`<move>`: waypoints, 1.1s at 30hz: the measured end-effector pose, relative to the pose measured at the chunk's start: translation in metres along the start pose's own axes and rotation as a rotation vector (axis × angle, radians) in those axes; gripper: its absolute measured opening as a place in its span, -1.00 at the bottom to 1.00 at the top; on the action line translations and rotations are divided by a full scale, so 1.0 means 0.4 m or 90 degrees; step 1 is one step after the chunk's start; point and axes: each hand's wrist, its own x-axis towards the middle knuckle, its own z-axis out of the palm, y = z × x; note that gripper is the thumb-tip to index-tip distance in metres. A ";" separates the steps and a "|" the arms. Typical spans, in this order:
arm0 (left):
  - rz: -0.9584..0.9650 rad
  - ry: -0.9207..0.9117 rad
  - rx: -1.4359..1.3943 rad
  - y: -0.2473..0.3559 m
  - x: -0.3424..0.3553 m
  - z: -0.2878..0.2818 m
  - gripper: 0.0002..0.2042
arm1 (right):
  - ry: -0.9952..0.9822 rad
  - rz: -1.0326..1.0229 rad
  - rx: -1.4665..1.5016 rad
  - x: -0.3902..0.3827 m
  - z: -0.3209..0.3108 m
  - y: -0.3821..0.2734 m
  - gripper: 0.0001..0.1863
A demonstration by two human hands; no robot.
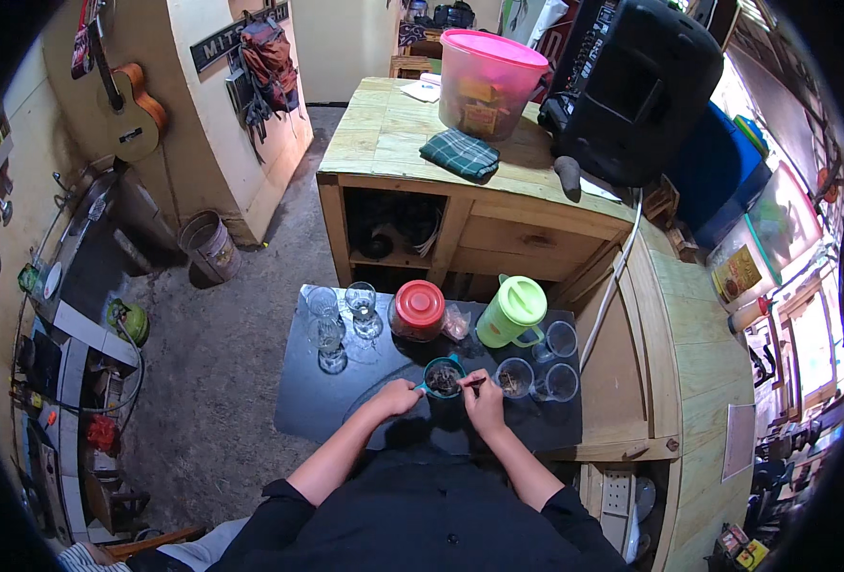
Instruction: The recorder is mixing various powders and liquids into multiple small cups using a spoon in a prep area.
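Note:
My left hand (398,397) is closed on the handle of a small round teal strainer (427,370), which holds dark loose bits like tea leaves. Pinched in my right hand (484,404), at the strainer's right side, is a thin dark thing too small to name. Just right of that hand, a clear cup (514,378) has some brownish bits in it. Beyond the strainer stand a red-lidded jar (419,309), a small clear plastic bag (456,322) with pale contents and a light green lidded pitcher (511,312).
Upright glasses (361,300) stand at the left of the dark tabletop (312,410); more clear cups (561,381) are at its right. Behind is a wooden counter (374,124) with a pink tub (491,86), a folded green cloth (460,153) and a black speaker (641,91).

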 end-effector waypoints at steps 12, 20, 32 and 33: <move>0.002 0.009 0.004 -0.003 -0.008 -0.006 -0.62 | 0.005 -0.055 -0.065 0.011 0.013 -0.002 -0.90; -0.037 -0.037 -0.006 0.026 -0.022 -0.024 -0.59 | 0.040 0.048 -0.060 0.029 0.023 -0.013 -0.94; 0.000 -0.008 -0.006 0.007 -0.009 -0.016 -0.63 | 0.022 0.117 0.005 0.080 0.034 -0.010 -0.95; -0.003 -0.009 -0.010 0.009 -0.008 -0.015 -0.63 | 0.023 0.118 0.003 0.078 0.033 0.000 -0.95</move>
